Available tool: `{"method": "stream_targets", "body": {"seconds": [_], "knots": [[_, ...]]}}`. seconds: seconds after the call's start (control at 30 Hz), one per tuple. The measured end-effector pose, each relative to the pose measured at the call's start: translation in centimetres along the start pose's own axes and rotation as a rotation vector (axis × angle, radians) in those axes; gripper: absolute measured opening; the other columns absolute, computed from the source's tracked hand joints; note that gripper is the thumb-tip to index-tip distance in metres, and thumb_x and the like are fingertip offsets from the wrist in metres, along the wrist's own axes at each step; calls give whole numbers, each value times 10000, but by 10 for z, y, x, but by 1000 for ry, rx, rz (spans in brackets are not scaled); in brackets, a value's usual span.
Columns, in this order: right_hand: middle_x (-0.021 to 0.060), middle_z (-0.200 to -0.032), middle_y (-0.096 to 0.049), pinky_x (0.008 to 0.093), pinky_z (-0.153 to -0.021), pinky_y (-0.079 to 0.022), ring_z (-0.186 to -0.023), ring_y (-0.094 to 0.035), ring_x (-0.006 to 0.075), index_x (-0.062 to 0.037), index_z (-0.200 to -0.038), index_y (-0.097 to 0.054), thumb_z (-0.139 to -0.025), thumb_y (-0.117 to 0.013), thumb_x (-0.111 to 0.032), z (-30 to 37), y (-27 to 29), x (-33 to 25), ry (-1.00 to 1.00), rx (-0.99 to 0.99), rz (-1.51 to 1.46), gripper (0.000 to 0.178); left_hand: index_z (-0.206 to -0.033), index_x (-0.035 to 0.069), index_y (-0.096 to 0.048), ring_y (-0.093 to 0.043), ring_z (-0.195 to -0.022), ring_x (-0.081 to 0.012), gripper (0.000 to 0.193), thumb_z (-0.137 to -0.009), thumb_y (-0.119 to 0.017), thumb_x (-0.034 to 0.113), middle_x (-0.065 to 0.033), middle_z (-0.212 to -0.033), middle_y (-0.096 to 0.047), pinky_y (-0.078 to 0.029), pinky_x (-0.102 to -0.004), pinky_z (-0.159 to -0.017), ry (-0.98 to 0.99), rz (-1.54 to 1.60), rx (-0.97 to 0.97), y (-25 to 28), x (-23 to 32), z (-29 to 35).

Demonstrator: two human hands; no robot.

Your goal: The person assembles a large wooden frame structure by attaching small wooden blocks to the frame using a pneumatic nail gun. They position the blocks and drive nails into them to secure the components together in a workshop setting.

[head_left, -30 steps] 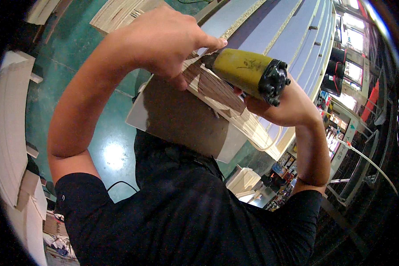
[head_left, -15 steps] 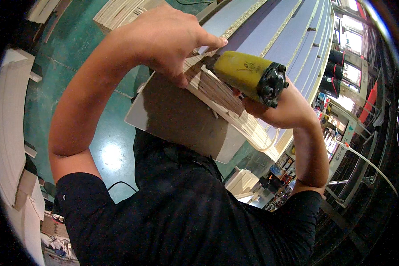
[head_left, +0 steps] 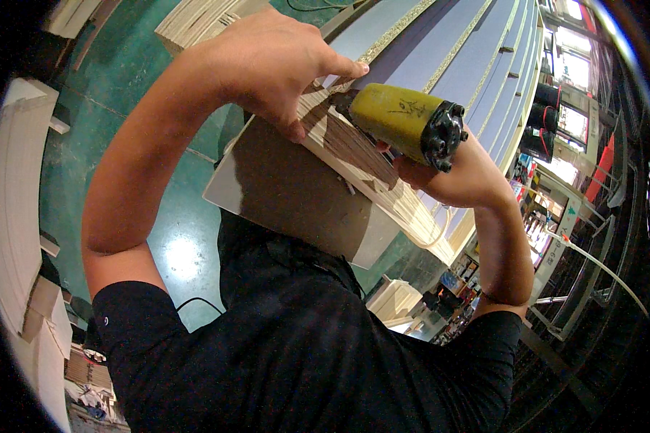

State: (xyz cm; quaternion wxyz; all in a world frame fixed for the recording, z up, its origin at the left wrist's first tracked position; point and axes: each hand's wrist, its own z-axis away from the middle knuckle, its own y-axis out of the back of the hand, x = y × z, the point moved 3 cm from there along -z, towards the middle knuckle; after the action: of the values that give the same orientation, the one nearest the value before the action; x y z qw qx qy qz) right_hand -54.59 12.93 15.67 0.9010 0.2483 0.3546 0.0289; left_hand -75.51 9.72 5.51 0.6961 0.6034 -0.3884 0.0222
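Observation:
My right hand (head_left: pixel 448 177) is wrapped round the handle of a yellow air nail gun (head_left: pixel 397 119) with a black rear cap. The gun's dark nose meets the wooden edge beside my left hand, and its body hides most of the grip. My left hand (head_left: pixel 282 65) clasps the corner of a wooden strip (head_left: pixel 350 155) along the panel edge. Its index finger reaches onto the inner side, while the thumb presses the near side. Other left fingers are hidden. Pale purple panels (head_left: pixel 383 50) with speckled edges stand in a row beyond the strip.
A grey-brown board (head_left: pixel 296 187) lies between my body and the strip. Stacked pale boards (head_left: pixel 202 22) sit at the far left, and long boards (head_left: pixel 14 202) line the left side. A white hose (head_left: pixel 607 267) hangs at right. The floor (head_left: pixel 180 209) is green.
The nail gun has shifted very slightly, its rear end a little up and its nose a little left. My left hand stays at the same corner.

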Motion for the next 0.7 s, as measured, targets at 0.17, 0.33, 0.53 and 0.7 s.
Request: {"method": "stream_targets", "body": {"seconds": [0.17,0.33,0.53,0.7], "knots": [[149,-1191,-721,367,-975,-528,-1080,-681,248,-17,-1277,-649,-856,-760,-87,-2,-2,-6,-2,19,-26,442,-1459,316,-585,-693,-1022,-352,1080,-460,-993,283,-88,-1112,-735,-551,-465,-824,-5,11,15,0,-1,0],[145,-1178,-726,362,-969,-529,-1067,-682,236,-16,-1260,-663,-870,-766,-99,-2,-2,-8,-43,27,-62,412,-1450,310,-595,-687,-1020,-349,1079,-447,-994,283,-87,-1091,-734,-546,-460,-829,-38,13,50,-1,-4,1],[143,-1187,-721,364,-962,-533,-1069,-674,229,-20,-1268,-661,-883,-764,-114,-3,-1,-7,-29,22,-43,409,-1437,285,-608,-682,-1021,-345,1069,-441,-995,285,-84,-1069,-733,-542,-456,-836,-48,11,57,0,-3,0],[148,-1213,-712,365,-974,-528,-1096,-670,230,-21,-1287,-651,-888,-756,-116,-1,-1,-2,21,34,-14,424,-1432,269,-613,-676,-1025,-347,1059,-443,-991,290,-82,-1058,-728,-536,-456,-843,-60,15,48,0,-2,-1]]}}
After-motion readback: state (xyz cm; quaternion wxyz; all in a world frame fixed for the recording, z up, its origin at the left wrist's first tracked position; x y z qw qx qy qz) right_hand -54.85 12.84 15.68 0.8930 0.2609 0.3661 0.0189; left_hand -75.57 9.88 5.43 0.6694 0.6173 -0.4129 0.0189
